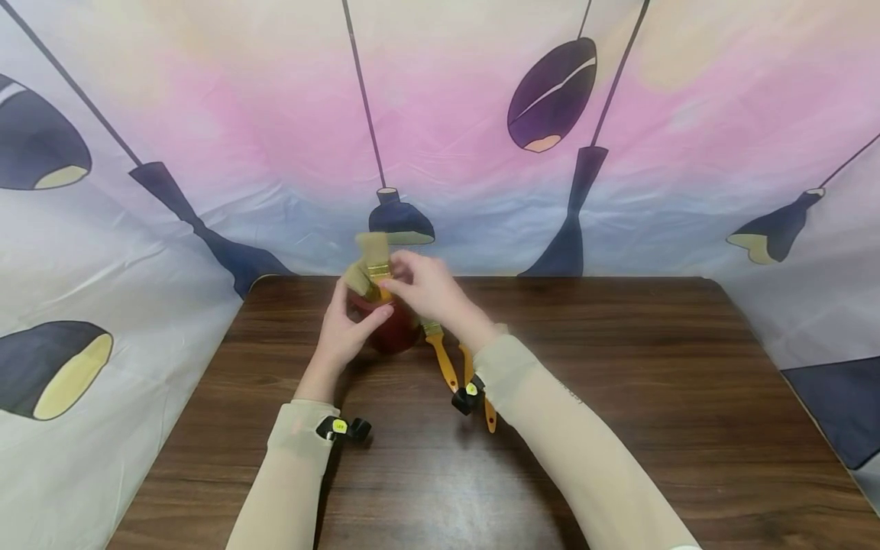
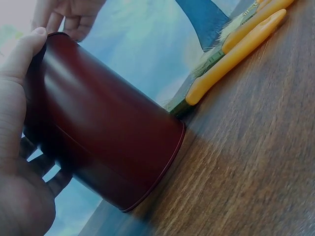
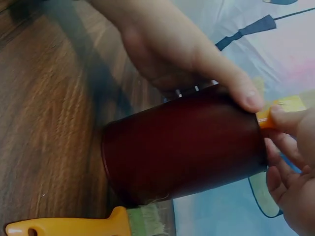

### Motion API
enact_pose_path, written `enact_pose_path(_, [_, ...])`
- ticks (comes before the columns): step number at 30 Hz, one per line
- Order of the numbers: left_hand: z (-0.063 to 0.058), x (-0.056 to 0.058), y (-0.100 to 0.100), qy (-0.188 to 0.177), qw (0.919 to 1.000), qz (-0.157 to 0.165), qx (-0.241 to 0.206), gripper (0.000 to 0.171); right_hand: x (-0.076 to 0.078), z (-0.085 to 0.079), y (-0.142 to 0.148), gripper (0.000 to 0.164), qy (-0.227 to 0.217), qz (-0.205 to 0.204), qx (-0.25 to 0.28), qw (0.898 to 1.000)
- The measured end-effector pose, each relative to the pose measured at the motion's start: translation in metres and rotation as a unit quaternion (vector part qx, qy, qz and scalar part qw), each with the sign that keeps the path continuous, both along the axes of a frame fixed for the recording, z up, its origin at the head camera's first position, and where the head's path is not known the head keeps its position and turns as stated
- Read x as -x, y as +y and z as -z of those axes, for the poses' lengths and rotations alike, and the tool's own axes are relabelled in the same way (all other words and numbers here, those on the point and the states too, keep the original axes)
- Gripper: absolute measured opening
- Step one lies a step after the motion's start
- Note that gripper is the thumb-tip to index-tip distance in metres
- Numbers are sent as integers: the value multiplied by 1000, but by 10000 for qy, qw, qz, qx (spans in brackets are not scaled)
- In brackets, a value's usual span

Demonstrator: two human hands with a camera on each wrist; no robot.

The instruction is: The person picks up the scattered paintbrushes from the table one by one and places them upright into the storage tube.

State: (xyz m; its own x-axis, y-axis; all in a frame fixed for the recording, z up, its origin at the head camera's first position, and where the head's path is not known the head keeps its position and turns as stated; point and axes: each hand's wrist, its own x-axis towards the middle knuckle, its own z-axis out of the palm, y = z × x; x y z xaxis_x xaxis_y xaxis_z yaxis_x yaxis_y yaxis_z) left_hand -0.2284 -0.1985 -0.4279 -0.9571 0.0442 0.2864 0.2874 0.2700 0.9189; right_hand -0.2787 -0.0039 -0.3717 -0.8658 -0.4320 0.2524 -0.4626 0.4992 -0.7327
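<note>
A dark red cylindrical cup (image 1: 395, 334) stands upright on the table, also large in the left wrist view (image 2: 106, 118). My left hand (image 1: 344, 327) holds it round the left side, thumb near the rim. Above its mouth my right hand (image 1: 435, 292) pinches a flat paintbrush (image 1: 376, 263), bristles up. In the right wrist view its yellow-orange handle (image 3: 266, 119) enters the cup's mouth. Another paintbrush (image 1: 357, 278) leans in the cup with its bristles out over the left rim; its handle is hidden inside.
To the right of the cup, several paintbrushes (image 1: 443, 360) with yellow-orange handles lie on the brown wooden table (image 1: 619, 367), partly covered by my right arm. One handle (image 3: 74, 227) lies close beside the cup's base. A printed cloth (image 1: 467, 114) hangs behind the table's back edge.
</note>
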Motion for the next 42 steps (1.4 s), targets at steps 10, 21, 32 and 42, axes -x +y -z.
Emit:
enact_pose_path(10, [-2, -1, 0, -22, 10000, 50, 36, 87, 2, 3, 6, 38, 96, -323, 35, 9994])
enact_pose_path(21, [1, 0, 1, 64, 9999, 28, -73, 88, 0, 9, 25, 38, 231, -68, 474, 9986])
enact_pose_path(32, [20, 14, -7, -50, 10000, 2, 64, 91, -8, 12, 63, 47, 47, 232, 983, 9949])
enact_pose_path(42, [31, 19, -12, 98, 9999, 13, 61, 92, -25, 26, 110, 48, 176, 795, 951, 9921])
